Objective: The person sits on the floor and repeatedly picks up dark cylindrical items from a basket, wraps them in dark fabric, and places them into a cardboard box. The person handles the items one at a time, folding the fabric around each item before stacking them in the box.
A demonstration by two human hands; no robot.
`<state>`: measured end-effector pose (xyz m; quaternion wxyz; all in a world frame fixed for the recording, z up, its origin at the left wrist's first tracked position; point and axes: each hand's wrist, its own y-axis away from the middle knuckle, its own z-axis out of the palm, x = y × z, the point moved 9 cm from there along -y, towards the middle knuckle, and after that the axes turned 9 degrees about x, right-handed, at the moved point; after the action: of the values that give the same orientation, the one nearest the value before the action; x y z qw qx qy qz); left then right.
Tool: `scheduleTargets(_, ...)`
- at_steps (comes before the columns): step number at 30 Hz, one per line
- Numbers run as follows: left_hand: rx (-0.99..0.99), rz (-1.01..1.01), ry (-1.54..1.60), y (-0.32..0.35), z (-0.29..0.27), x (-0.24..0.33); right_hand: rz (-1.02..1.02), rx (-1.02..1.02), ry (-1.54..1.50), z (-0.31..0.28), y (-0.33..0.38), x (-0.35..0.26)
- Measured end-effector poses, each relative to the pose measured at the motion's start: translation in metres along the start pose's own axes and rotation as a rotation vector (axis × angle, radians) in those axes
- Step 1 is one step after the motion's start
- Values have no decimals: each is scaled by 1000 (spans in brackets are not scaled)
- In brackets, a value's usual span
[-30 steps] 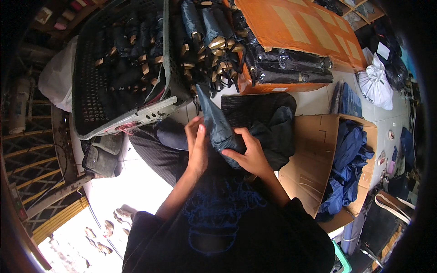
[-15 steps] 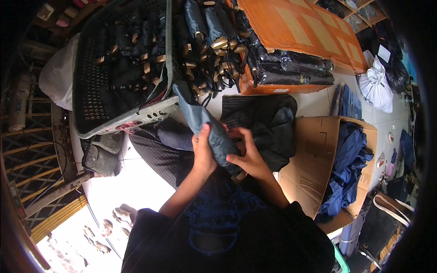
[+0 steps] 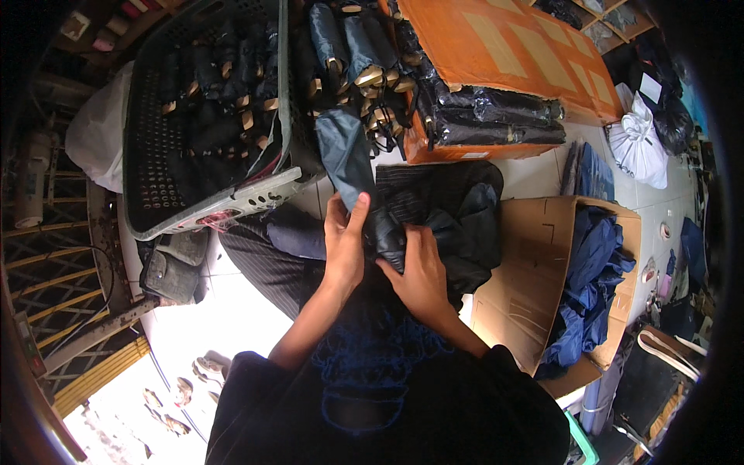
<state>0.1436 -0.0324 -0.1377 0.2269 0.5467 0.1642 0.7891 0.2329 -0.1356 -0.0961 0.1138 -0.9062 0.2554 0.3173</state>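
Note:
Between my hands is a folded umbrella [image 3: 384,232], wrapped in dark cloth, over my lap. A blue-grey fabric sleeve [image 3: 342,147] reaches from it toward the far side, its far end looking flat and limp. My left hand [image 3: 345,244] is closed round the sleeve and umbrella where they meet, thumb on top. My right hand [image 3: 418,271] grips the umbrella's near end from the right, its thumb along the near side. The fingers underneath are hidden. Beyond the sleeve lie several folded umbrellas [image 3: 364,43] in blue-grey and black, with light wood-coloured handles.
At the left stands a dark perforated basket [image 3: 291,182] full of black umbrellas. An orange box [image 3: 465,153] holding black wrapped packs is at the far right. Nearer on the right, a cardboard box [image 3: 515,287] holds blue cloth [image 3: 593,271]. Dark cloth [image 3: 465,232] lies over my leg.
The sleeve has straightened and its far end has shifted right and nearer. Dark umbrella cloth now shows between my hands. My right hand has turned and moved slightly nearer the umbrella's end.

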Motion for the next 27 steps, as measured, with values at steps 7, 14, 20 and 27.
scheduleTargets(7, -67, 42, 69, -12, -3, 0, -24, -49, -336, -3, -1, 1)
scheduleTargets(14, -250, 48, 37, 12, 17, 0, 68, -5, -577, -6, -6, 9)
scheduleTargets(20, -433, 19, -2, 21, 24, -4, 19, 103, -532, -11, -1, 7)
scheduleTargets(27, -411, -13, 165, 9, 33, 17, -196, 30, -359, -21, -8, -19)
